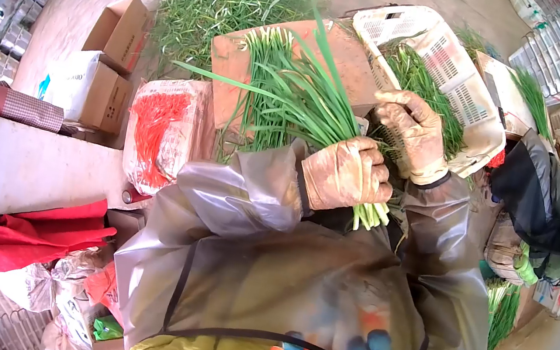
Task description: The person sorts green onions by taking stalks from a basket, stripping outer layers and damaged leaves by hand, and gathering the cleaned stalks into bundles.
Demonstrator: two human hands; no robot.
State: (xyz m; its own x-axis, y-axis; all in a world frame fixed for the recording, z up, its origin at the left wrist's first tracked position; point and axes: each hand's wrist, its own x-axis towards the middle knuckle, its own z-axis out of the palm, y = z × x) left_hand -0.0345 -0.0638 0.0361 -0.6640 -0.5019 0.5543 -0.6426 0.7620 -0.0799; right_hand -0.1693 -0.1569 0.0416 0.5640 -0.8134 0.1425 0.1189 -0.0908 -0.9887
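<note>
My left hand (pixel 347 176), in a soiled pale glove, is wrapped around a bunch of garlic chives (pixel 315 102). The pale cut stems stick out below my fist, and the green leaves fan up and to the left. Beside it, my right hand (pixel 416 135), also gloved, is raised with its fingers curled in. What those fingers hold, if anything, is hidden. Under the held leaves, more garlic chives (pixel 266 60) lie in a row on a reddish-brown board (pixel 231 46).
Ahead on the floor is a big heap of loose greens (pixel 235 2). A white plastic crate (pixel 456 67) with greens stands at the right. Left are a bundle of red ties (pixel 157 127) on a wrapped block and cardboard boxes (pixel 117 34). Another person (pixel 554 193) sits at the right.
</note>
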